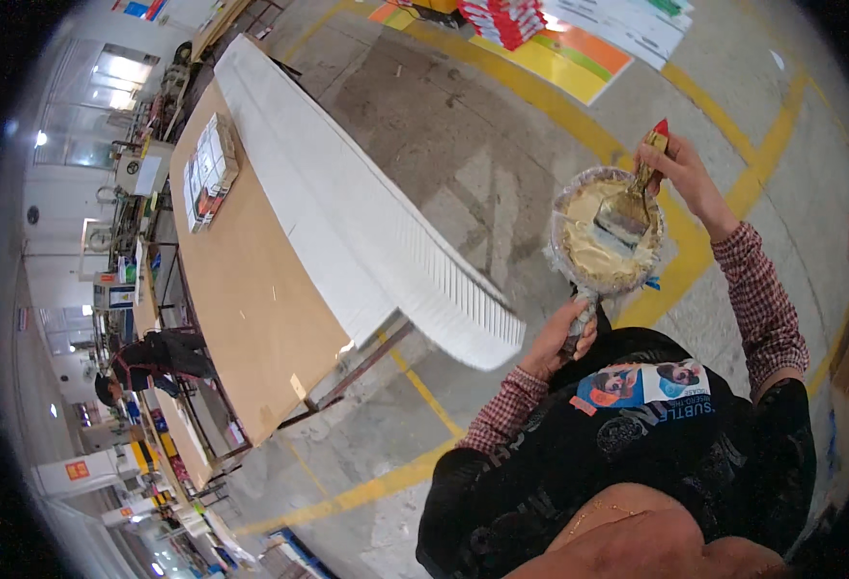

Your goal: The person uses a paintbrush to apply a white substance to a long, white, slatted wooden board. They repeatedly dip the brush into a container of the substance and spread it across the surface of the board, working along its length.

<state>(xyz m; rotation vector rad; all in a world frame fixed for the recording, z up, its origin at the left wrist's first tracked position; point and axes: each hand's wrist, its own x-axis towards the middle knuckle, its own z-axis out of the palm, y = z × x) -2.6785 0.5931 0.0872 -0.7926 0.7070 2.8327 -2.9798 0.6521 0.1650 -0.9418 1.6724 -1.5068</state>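
My left hand (561, 340) is closed round the wrapped handle of a round pan (557, 241), which is held out in front of my body above the floor. Plastic film seems to line the pan, and cream-coloured paste (586, 205) covers its inside. Between the fingers of my right hand (683, 176) is the handle of a putty knife (623, 216) with a red end. Its broad metal blade rests on the paste, tilted down toward the pan's middle, and paste is smeared on the tool.
To the left, a long white panel (318, 183) lies along a brown board (250, 318) on a frame. A wrapped bundle (211, 169) sits on that board. Another person (154, 365) bends over a bench farther left. Red packages (506, 17) are stacked at the top.
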